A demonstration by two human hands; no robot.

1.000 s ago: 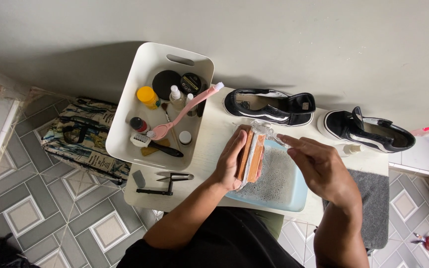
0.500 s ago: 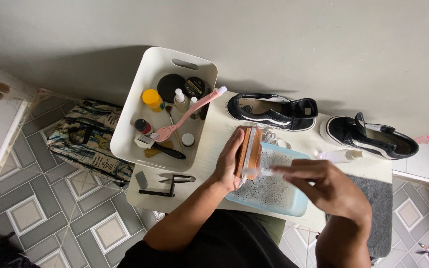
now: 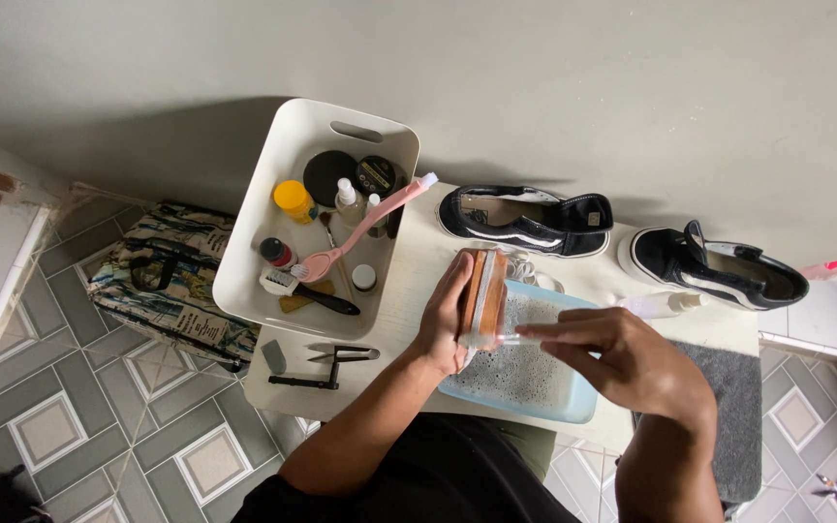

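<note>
You hold a wooden brush over a basin of foamy water.

Your left hand (image 3: 445, 324) grips the brush (image 3: 484, 295) on edge, fingers curled around it. Your right hand (image 3: 622, 358) pinches a thin clear strip (image 3: 511, 339) at the brush's lower end, fingertips narrow. The blue basin (image 3: 573, 402) sits just beneath both hands.

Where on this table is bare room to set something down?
Bare tabletop lies between the white bin and the left shoe, and beside the scissors. The blue basin, under both hands, is crowded.
</note>
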